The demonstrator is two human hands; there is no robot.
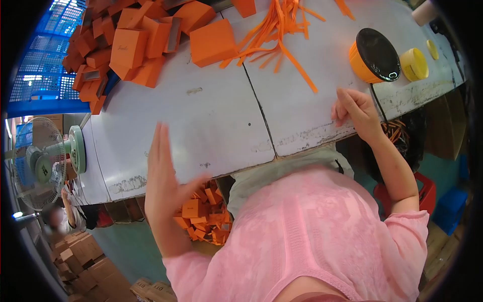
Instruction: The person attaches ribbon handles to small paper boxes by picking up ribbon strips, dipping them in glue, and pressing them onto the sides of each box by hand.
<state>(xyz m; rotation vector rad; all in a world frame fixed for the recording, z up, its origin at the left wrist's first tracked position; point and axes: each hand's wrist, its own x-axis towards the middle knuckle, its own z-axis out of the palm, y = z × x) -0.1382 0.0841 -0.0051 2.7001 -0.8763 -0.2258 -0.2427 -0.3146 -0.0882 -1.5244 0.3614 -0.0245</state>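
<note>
My left hand [166, 173] is held over the front edge of the table, fingers stretched out and thumb apart, holding nothing. My right hand [356, 111] is above the table edge at the right, its fingers curled in and nothing showing in them. A pile of small orange boxes [130, 48] lies at the back left, with a single orange box [214, 43] at its right side. Beyond my hands lies a bundle of orange ribbon strips [282, 25]. Nearest my right hand stands an orange tub with a black top [377, 54].
A yellow round container [414, 64] stands beside the tub. Blue plastic crates [48, 55] and a fan [43, 161] are at the left. Below the table edge are more orange boxes [204, 214] and a black bag [410, 151]. Another person [68, 216] is at far left.
</note>
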